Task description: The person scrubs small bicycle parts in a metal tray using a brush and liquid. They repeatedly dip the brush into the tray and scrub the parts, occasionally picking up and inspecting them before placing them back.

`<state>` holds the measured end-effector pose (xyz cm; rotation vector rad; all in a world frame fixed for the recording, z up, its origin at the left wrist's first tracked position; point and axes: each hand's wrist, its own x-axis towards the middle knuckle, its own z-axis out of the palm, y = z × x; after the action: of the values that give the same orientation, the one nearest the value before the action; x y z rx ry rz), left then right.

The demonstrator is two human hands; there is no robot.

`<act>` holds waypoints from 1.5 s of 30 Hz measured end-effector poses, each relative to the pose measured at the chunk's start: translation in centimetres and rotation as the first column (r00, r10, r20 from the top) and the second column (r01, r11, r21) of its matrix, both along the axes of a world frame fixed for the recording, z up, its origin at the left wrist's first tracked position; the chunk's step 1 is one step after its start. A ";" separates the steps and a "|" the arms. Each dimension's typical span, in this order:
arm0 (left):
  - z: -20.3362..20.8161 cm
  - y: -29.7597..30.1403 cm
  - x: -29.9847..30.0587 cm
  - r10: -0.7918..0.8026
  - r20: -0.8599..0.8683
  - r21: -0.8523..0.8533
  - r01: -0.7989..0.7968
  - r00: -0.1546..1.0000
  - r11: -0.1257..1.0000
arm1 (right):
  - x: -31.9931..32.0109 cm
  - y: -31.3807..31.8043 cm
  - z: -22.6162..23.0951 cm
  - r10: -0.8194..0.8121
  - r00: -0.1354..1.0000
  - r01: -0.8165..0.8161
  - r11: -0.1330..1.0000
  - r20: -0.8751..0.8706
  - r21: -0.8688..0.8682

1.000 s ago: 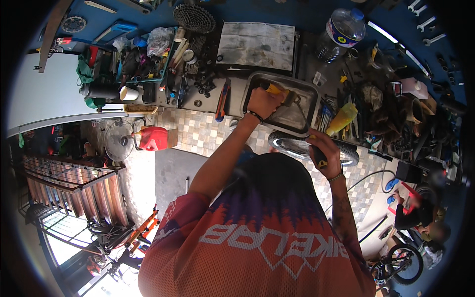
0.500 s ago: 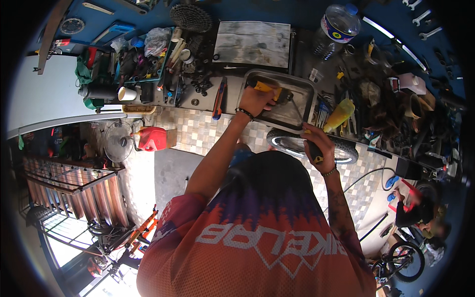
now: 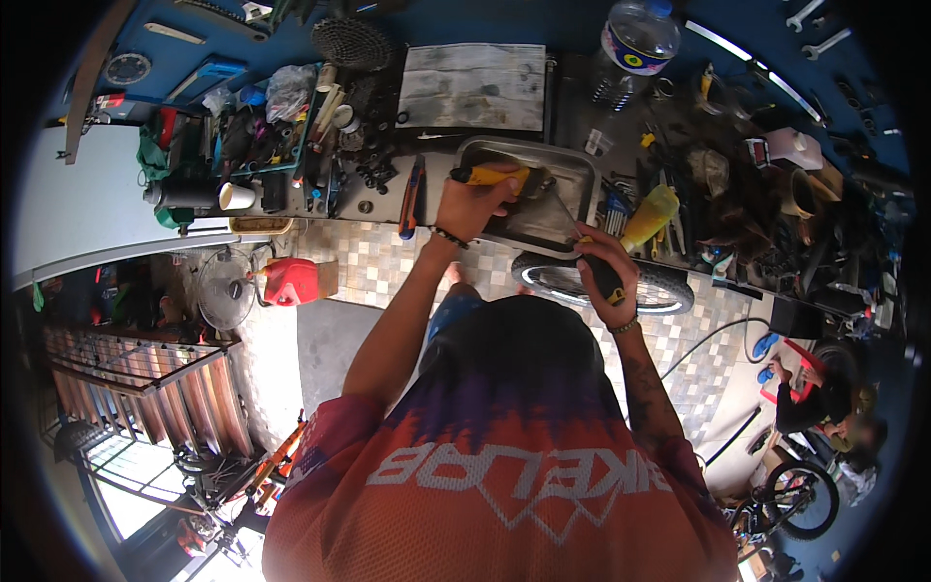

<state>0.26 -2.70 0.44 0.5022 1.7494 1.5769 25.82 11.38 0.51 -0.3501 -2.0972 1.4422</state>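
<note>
My left hand is closed around a yellow tool with a black end, over a shallow metal tray. My right hand grips a screwdriver with a black and yellow handle at the tray's near right corner. Its thin shaft slants up and left across the tray. The screwdriver's tip meets or comes close to a small dark metal part beside my left fingers. My fingers partly hide both the yellow tool and that part, so its kind is unclear.
An orange and blue tool lies left of the tray, a yellow bottle right of it. Behind stand a stained white board and a large clear bottle. Below the bench edge is a bicycle wheel. A person sits far right.
The whole view has shifted slightly, moving the bench leftward in it. My right hand has turned the screwdriver a little, its handle now angled more. Both hands keep their holds over the tray.
</note>
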 end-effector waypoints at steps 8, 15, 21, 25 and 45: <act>2.5 -1.9 -0.8 0.058 -0.017 -0.006 -0.058 0.998 0.998 | -2.7 -1.1 -3.2 -0.122 0.963 -0.075 0.733 -0.239 -0.677; 2.4 -4.5 -1.7 0.264 0.032 0.127 -0.266 0.964 0.956 | -9.4 -1.4 -4.6 -0.284 0.909 -0.289 0.099 -0.305 -0.952; 2.0 -8.1 -2.0 0.415 0.091 0.131 -0.424 0.905 0.896 | -16.0 -0.1 -5.6 -0.198 0.919 -0.312 0.160 -0.340 -0.937; 0.6 -10.7 -1.8 0.434 0.068 0.091 -0.439 0.898 0.894 | -20.6 0.7 -6.1 -0.098 0.961 -0.225 0.270 -0.259 -0.936; -1.6 -12.1 -1.3 0.414 0.215 0.110 -0.443 0.884 0.889 | -30.3 -0.5 -1.1 0.177 0.984 -0.160 0.857 -0.012 -0.490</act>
<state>-1.08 -14.81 -1.19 0.0247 1.6739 2.0111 -4.52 10.91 -0.60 -0.3900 -1.7938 2.0906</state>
